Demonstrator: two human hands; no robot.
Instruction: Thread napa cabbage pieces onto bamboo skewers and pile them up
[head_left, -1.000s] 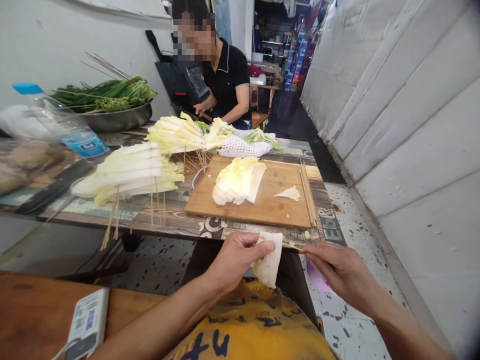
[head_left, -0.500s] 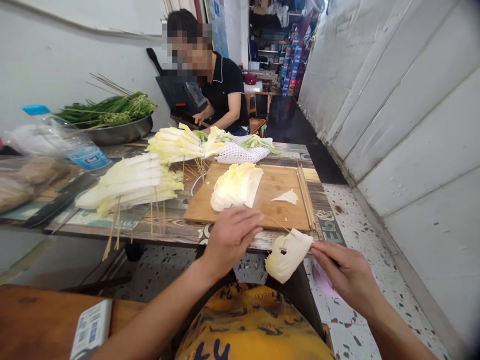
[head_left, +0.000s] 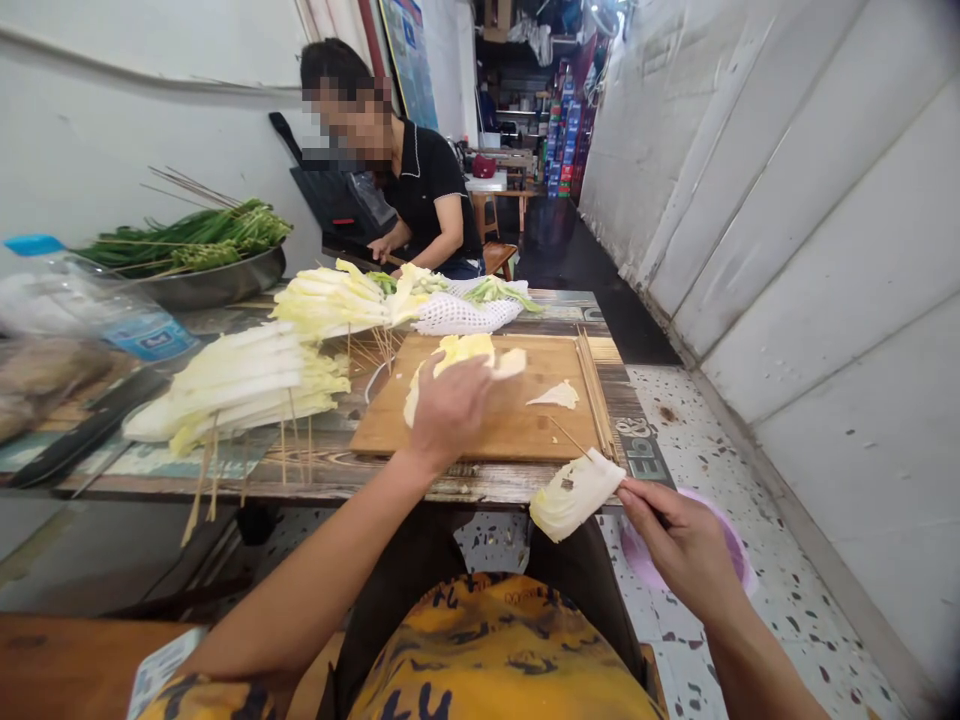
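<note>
My right hand (head_left: 679, 535) pinches a thin wooden skewer in front of the table edge. Threaded on that skewer is a pale napa cabbage leaf (head_left: 574, 495), with the skewer's tip poking out past it. Over the cutting board (head_left: 525, 430), my left hand (head_left: 454, 405) has its fingers on a cabbage leaf (head_left: 510, 362), whose edge is blurred by motion. Beneath and behind that hand lie yellowish cabbage leaves (head_left: 465, 346), partly hidden by it. A small leaf scrap (head_left: 556, 395) rests on the board's right side.
Loose skewers (head_left: 595, 395) line the board's right edge. To the left lie skewered cabbage (head_left: 240, 375), a knife (head_left: 82, 425) and a bottle (head_left: 142, 325). A metal bowl (head_left: 225, 285) holds skewered greens. Across the table sits another person (head_left: 435, 190). A pink basin (head_left: 739, 550) stands below.
My left hand has moved forward from the board's near edge onto the cabbage leaves and lifted a leaf's edge. My right hand still holds the skewered leaf. The view has shifted slightly.
</note>
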